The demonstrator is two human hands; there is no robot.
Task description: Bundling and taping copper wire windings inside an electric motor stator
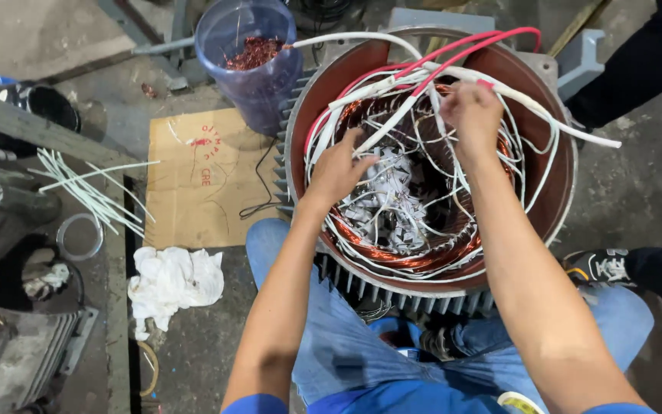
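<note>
Here, both hands clamped on white sleeved wires [392,115] inside motor stator [553,199], plastic jar [258,77] behind, white rag [174,280] left

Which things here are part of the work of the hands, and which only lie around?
In the work: left hand and right hand among the white leads, red leads, copper winding, motor housing.

Lying around: white rag, cardboard sheet, jar of copper scraps, loose white sleeves.
</note>
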